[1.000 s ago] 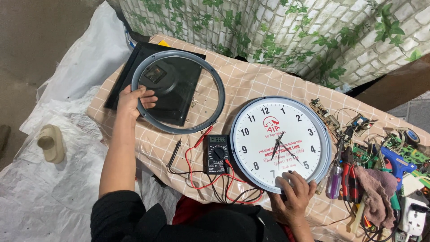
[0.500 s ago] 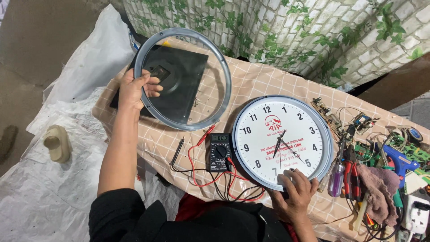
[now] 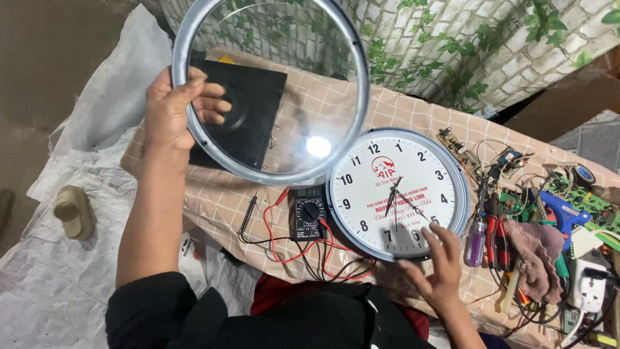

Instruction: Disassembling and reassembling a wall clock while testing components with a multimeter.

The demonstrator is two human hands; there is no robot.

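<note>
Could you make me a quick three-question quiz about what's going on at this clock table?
1. True or false: the left hand holds the round glass cover lifted above the table.
2. What does the right hand touch?
A. the blue glue gun
B. the lower edge of the white clock face
C. the black square panel
3. Fill in: the small meter with red and black leads lies just to the ____ of the clock in the picture.

Key: 1 true; 2 B; 3 left.
</note>
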